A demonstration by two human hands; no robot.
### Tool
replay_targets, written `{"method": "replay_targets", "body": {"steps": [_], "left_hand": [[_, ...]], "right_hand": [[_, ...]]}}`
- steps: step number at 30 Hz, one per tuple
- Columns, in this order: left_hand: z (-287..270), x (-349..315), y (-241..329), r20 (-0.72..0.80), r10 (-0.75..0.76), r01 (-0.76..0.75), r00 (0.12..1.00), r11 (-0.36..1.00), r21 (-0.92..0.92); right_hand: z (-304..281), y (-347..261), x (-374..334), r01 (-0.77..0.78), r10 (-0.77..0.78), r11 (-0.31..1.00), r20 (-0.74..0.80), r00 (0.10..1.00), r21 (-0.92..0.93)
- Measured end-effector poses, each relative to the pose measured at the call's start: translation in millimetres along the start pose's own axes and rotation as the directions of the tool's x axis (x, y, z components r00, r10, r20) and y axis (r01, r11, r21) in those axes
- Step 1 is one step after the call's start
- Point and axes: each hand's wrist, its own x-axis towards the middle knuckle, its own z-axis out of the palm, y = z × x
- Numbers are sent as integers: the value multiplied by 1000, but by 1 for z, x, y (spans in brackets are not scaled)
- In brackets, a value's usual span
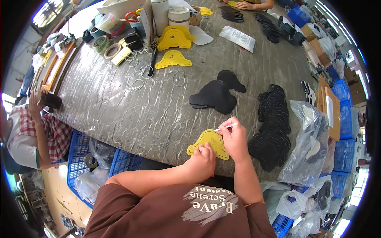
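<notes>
Template: flat yellow card pattern piece with a domed top and side tabs (209, 143), lying at the near edge of the grey crinkled worktable (119, 103)
Left hand (203, 155): fingers curled, pressing down on the template's lower edge
Right hand (235, 139): fingers pinched around a thin white marking stick (223, 127), tip at the template's upper rim
Handling: looks light, thin, fairly stiff yet bendable; likely slides on the tabletop, so best pinned flat or taken by an edge
Nearby: stack of black cut pieces (216, 95) beyond, a larger black pile (273, 127) to the right
</notes>
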Motion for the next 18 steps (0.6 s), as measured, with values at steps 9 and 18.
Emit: {"method": "replay_targets", "body": {"steps": [9, 18], "left_hand": [[1, -1, -1, -24, 10, -10, 1000, 1000, 21], [-3, -1, -2, -17, 12, -11, 1000, 999, 32]], "right_hand": [[-9, 5, -18, 17, -27, 995, -92, 995, -101], [-12, 12, -57, 97, -116, 989, -189, 975, -108]]}}
